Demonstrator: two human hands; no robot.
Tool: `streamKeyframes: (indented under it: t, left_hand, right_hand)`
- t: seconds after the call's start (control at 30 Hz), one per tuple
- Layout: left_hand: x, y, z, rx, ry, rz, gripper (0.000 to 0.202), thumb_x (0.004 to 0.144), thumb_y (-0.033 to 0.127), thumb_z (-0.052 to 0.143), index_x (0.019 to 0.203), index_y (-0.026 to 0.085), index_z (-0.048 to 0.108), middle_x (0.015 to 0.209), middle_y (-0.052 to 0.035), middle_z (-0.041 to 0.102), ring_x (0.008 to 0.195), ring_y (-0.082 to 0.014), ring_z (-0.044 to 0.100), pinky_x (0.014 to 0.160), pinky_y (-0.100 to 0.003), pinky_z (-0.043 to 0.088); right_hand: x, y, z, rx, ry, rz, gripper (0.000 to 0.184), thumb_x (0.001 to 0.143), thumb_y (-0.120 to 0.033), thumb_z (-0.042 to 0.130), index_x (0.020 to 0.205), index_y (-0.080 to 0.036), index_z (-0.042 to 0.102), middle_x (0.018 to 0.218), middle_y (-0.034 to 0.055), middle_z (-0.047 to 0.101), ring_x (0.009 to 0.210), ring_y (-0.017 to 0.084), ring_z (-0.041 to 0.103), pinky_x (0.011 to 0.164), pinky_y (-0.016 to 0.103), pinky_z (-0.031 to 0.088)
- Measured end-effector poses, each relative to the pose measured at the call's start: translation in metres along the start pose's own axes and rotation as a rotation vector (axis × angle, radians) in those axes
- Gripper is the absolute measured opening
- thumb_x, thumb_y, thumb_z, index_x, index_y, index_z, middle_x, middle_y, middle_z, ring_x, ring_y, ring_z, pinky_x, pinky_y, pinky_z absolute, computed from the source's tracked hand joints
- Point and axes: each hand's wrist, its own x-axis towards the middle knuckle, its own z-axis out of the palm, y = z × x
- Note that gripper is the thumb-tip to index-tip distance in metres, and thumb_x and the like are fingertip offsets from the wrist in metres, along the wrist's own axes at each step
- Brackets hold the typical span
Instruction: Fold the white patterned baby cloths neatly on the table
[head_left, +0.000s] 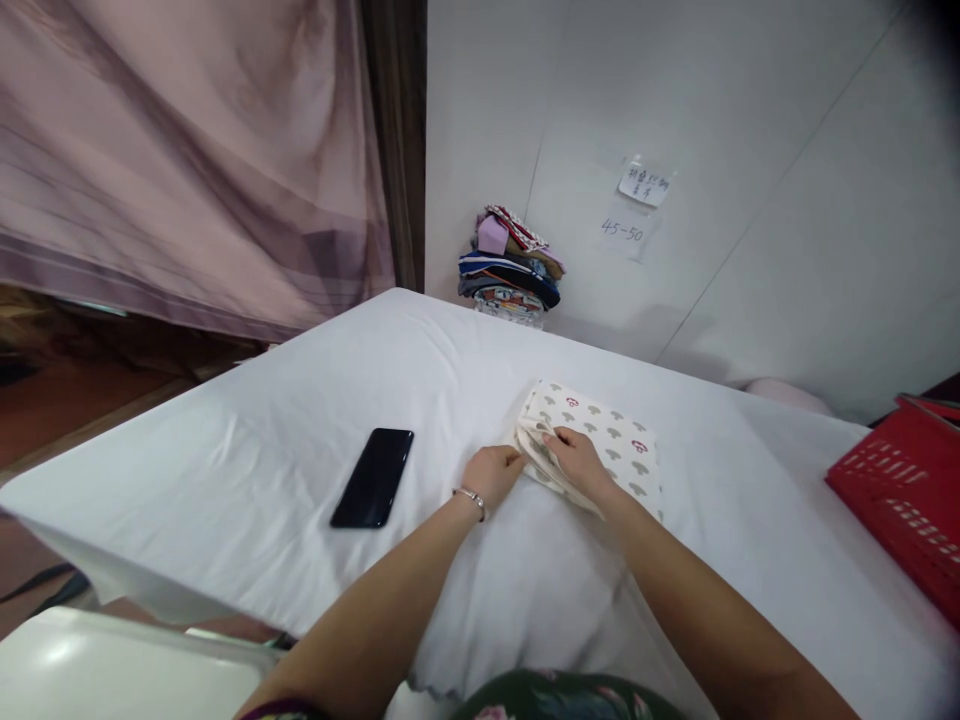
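A folded cream cloth (pixel 611 435) printed with grey-brown mushroom-like shapes and a few red motifs lies on the white-covered table in front of me. My left hand (pixel 491 475), with a bracelet at the wrist, pinches the cloth's near left corner. Beside it, my right hand (pixel 579 460) grips the lifted upper layer along the near edge, where the fabric bunches and gapes. Parts of the fingertips are hidden in the folds. Left of my hands a black phone (pixel 373 478) rests flat on the table, apart from the cloth.
A stack of folded clothes (pixel 510 265) stands at the table's far edge by the wall. A red plastic basket (pixel 900 480) sits at the right. Handwritten paper signs (pixel 643 185) hang on the wall. A pink curtain (pixel 187 150) covers the left, above a white stool-like surface (pixel 127 665).
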Motion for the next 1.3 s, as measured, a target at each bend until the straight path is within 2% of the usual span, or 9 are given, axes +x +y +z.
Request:
streamKeyframes:
  t: [0.17,0.27,0.37,0.53,0.63,0.77,0.97,1.17,1.3]
  left_hand:
    - [0.004,-0.003,0.002,-0.226,-0.016,-0.076,0.026,0.076,0.037,0.048,0.065,0.02,0.065,0.055,0.0012,0.057,0.056,-0.0128,0.05,0.055,-0.023,0.033]
    - [0.007,-0.003,0.005,-0.446,-0.117,-0.17,0.024,0.075,0.034,0.049,0.062,0.018,0.061,0.044,0.0043,0.047,0.046,-0.0102,0.043,0.049,-0.022,0.032]
    - [0.009,-0.004,0.006,-0.528,-0.136,-0.212,0.024,0.075,0.035,0.05,0.062,0.017,0.058,0.041,0.0061,0.042,0.04,-0.0077,0.037,0.044,-0.02,0.029]
    - [0.01,-0.004,-0.004,-0.688,-0.127,-0.305,0.02,0.075,0.035,0.052,0.075,0.016,0.056,0.048,0.0066,0.047,0.036,-0.0041,0.034,0.037,-0.017,0.023]
    - [0.01,-0.004,-0.012,-0.752,-0.141,-0.329,0.023,0.077,0.037,0.049,0.085,0.016,0.056,0.069,0.0009,0.061,0.039,-0.004,0.043,0.035,-0.017,0.023]
    - [0.011,-0.005,-0.013,-0.767,-0.126,-0.372,0.028,0.079,0.04,0.049,0.088,0.015,0.056,0.083,-0.0047,0.066,0.046,-0.006,0.053,0.036,-0.016,0.028]
    - [0.014,-0.007,-0.007,-0.716,-0.081,-0.372,0.016,0.079,0.028,0.05,0.08,0.015,0.058,0.073,-0.0017,0.067,0.047,-0.0069,0.055,0.04,-0.017,0.034]
    - [0.016,-0.011,-0.005,-0.685,-0.052,-0.338,0.011,0.076,0.023,0.053,0.072,0.015,0.059,0.064,0.001,0.064,0.042,-0.0066,0.05,0.041,-0.019,0.036]
    - [0.016,-0.012,-0.005,-0.7,-0.049,-0.344,0.012,0.076,0.023,0.052,0.071,0.015,0.06,0.062,0.0004,0.064,0.042,-0.0065,0.049,0.041,-0.019,0.036]
  right_hand:
    - [-0.007,-0.005,0.008,-0.229,0.002,-0.148,0.02,0.081,-0.035,0.045,0.085,-0.022,0.06,0.08,-0.0002,0.056,0.073,0.014,0.05,0.062,0.023,0.034]
    - [-0.015,-0.006,0.013,-0.358,-0.006,-0.266,0.024,0.083,-0.032,0.046,0.101,-0.024,0.06,0.092,0.0035,0.055,0.087,0.017,0.051,0.068,0.024,0.036]
    - [-0.022,-0.006,0.016,-0.393,0.01,-0.316,0.028,0.085,-0.035,0.045,0.108,-0.024,0.058,0.095,0.0046,0.055,0.091,0.017,0.05,0.073,0.026,0.038]
    - [-0.021,-0.004,0.015,-0.282,0.013,-0.265,0.028,0.086,-0.037,0.043,0.107,-0.027,0.059,0.095,0.0021,0.056,0.09,0.015,0.052,0.073,0.025,0.039]
    - [-0.015,-0.004,0.011,-0.198,-0.023,-0.226,0.029,0.086,-0.038,0.043,0.104,-0.026,0.062,0.092,0.0016,0.057,0.083,0.014,0.054,0.07,0.024,0.039]
    - [-0.008,-0.011,0.007,-0.207,-0.034,-0.239,0.025,0.083,-0.04,0.046,0.092,-0.024,0.064,0.083,0.0007,0.056,0.071,0.013,0.053,0.063,0.023,0.037]
    - [-0.001,-0.025,0.015,-0.356,-0.049,-0.328,0.016,0.08,-0.034,0.052,0.085,-0.022,0.061,0.079,-0.0001,0.053,0.069,0.012,0.048,0.06,0.023,0.031]
    - [0.003,-0.03,0.02,-0.291,-0.016,-0.354,0.022,0.088,-0.029,0.041,0.078,-0.019,0.059,0.078,0.0006,0.053,0.071,0.012,0.049,0.066,0.023,0.034]
    - [0.002,-0.03,0.026,-0.308,-0.004,-0.449,0.02,0.089,-0.026,0.04,0.082,-0.02,0.057,0.084,0.001,0.054,0.079,0.013,0.051,0.068,0.023,0.035]
